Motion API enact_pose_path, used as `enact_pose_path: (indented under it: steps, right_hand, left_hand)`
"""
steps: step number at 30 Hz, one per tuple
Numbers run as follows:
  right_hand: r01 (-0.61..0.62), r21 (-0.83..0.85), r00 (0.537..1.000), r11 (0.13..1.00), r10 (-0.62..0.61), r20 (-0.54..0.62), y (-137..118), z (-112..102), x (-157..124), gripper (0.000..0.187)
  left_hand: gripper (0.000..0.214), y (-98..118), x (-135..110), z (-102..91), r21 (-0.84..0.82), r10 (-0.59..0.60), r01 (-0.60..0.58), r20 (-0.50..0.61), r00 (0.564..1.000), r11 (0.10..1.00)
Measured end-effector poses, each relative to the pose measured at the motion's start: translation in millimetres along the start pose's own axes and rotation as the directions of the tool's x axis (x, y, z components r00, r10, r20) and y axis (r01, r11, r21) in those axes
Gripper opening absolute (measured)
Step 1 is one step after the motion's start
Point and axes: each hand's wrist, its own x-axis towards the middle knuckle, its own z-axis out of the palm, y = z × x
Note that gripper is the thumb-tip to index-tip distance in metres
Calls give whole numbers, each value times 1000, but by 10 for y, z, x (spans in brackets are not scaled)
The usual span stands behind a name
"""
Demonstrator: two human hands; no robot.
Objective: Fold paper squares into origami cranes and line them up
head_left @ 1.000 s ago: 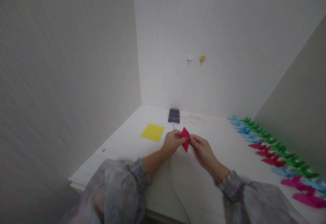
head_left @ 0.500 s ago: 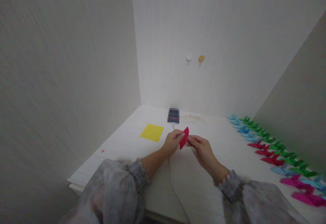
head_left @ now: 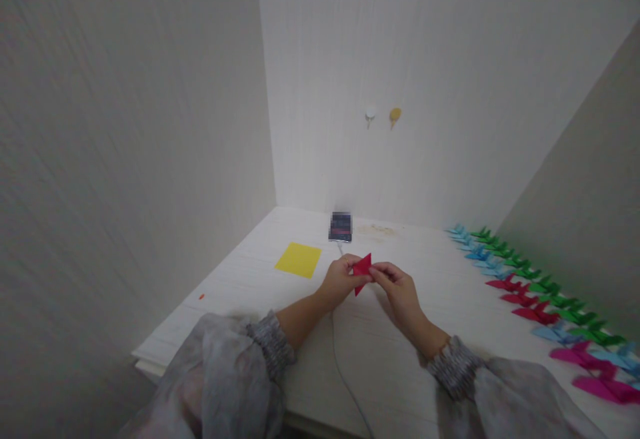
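Observation:
Between my hands is a small piece of folded red paper, held up over the white table. My left hand grips it from the left, the thumb lying across its face. From the right, my right hand pinches its edge between thumb and fingertips. The paper has pointed corners above and below the left thumb; part of it is covered by the fingers. A flat square of yellow paper lies on the table to the left of my hands.
A phone leans at the back wall, its white cable running under my hands to the front edge. Along the right stand rows of folded paper figures in green, blue, red and pink. Two hooks are on the wall.
The red paper has turned a little between my fingers, and my left thumb has slid right across it toward my right fingertips. The rest of the table looks the same.

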Motion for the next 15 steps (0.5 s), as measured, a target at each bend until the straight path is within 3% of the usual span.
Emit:
enact_pose_path:
  steps: [6,15]
  right_hand:
    - [96,-97,995,991,-95,23,-58,-4,-7,17]
    - [104,-130,995,986,-104,9,-29,-21,-3,17]
  left_hand:
    - [31,-32,8,-1,42,-40,39,1,999,998]
    - [33,-28,-11,7,-5,-134,135,47,990,991]
